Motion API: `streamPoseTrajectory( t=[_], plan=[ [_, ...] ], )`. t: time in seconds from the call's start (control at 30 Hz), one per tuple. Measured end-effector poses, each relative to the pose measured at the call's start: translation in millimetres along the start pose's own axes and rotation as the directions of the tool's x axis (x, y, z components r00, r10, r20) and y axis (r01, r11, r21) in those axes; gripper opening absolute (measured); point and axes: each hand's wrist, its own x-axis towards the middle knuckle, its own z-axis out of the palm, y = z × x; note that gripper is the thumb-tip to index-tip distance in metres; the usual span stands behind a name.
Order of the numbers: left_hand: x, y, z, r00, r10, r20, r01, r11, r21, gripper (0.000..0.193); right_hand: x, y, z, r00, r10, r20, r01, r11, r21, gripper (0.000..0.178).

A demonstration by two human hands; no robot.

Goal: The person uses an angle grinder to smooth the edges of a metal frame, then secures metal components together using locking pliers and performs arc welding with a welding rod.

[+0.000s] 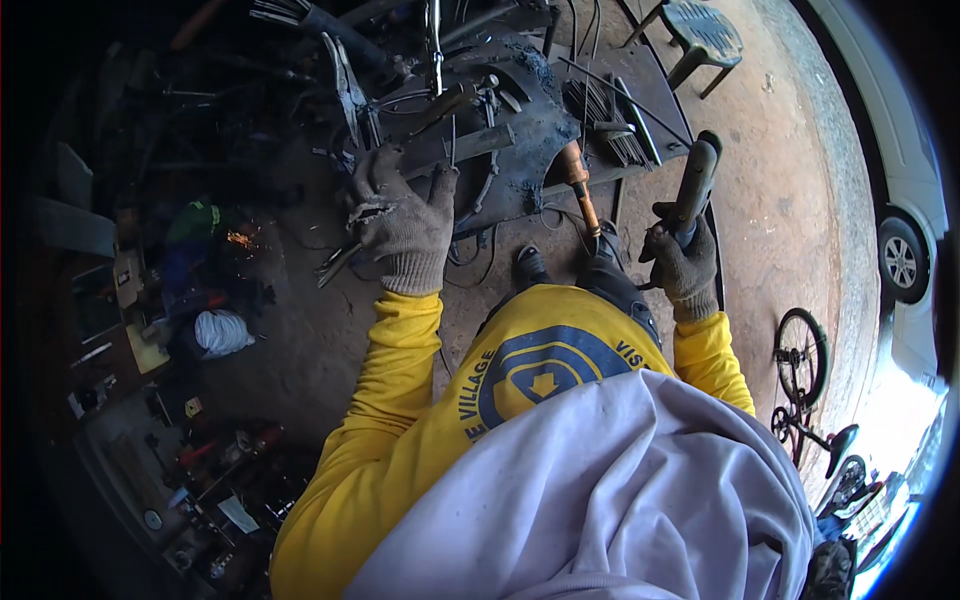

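My left hand [405,220], in a worn grey knit glove, is over the near left edge of a cluttered metal worktable [535,115]. Its thumb stands well apart from the fingers, beside a thin upright rod [453,140]. Several metal rod ends [337,264] poke out past the glove's outer edge; whether they touch the hand is hidden. Just beyond the fingers lie large metal pliers [347,92]. At the right, my right hand [685,265], gloved too, is closed round a long grey tool [694,185] with a rounded dark end, held upright.
An orange electrode holder [577,180] hangs at the table's near edge. Beside it lies a bundle of thin rods [620,125]. Rightward are a plastic stool [700,35], a bicycle [800,370] and a white vehicle [905,190]. Sparks [240,239] fly near a person [190,260] at left.
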Motion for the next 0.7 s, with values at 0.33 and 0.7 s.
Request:
streamPoseTrajectory(
  t=[0.33, 0.7],
  plan=[
    [20.4, 27.1, 32.0, 0.901, -0.424, 0.093, 0.404, 0.897, 0.181, 0.145, 84.6, 3.0, -19.3, 0.926, -0.022, 0.376, 0.088, 0.984, -0.157, 0.043],
    [31.4, 41.8, 34.0, 0.829, -0.548, 0.114, 0.525, 0.832, 0.18, 0.143, 128.6, 15.3, -17.7, 0.841, 0.078, 0.536, 0.01, 0.987, -0.16, 0.047]
  ],
)
